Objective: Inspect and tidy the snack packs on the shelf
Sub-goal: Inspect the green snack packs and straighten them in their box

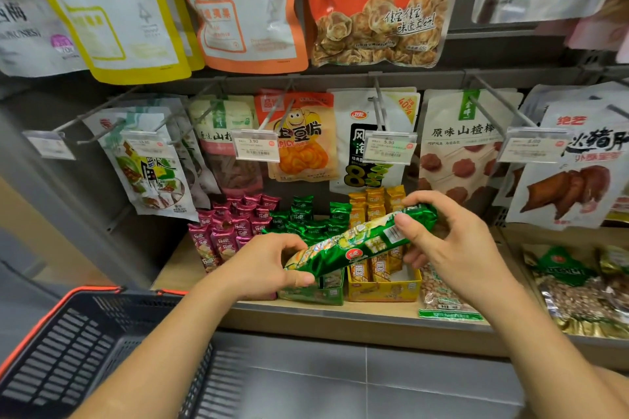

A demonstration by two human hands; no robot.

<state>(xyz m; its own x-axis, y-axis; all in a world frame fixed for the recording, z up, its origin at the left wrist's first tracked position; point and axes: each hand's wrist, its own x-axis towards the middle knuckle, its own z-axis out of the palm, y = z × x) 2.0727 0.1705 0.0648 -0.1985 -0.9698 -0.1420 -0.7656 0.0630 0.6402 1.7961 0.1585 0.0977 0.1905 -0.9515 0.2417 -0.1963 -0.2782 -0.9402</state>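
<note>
- A person holds a long green snack pack (pixel 360 241) in both hands in front of a wooden store shelf (pixel 306 311). The pack is in the air, above the boxes at the shelf's front edge.
- The left hand (pixel 269 265) pinches the pack's lower end between its thumb and curled fingers.
- The right hand (pixel 449 241) grips the higher end, with its thumb pressed on the wrapper beside the barcode label and its fingers curled over the top.
- The pack slants up from left to right and crosses over a green display box (pixel 313 294) and a yellow display box (pixel 381 289), which stand side by side.
- Upright rows of similar packs stand on the shelf behind it: maroon packs (pixel 231 231) on the left, green packs (pixel 306 218) in the middle and orange packs (pixel 374 204) on the right.
- A clear bag of nuts (pixel 439 296) lies flat just right of the yellow box, partly under the right wrist.
- Above the shelf, pouches hang from metal pegs, among them an orange potato-chip pouch (pixel 303 136) with a price tag (pixel 257 144) in front of it.
- A dark shopping basket (pixel 85 350) with an orange rim sits at lower left, below the left forearm.
</note>
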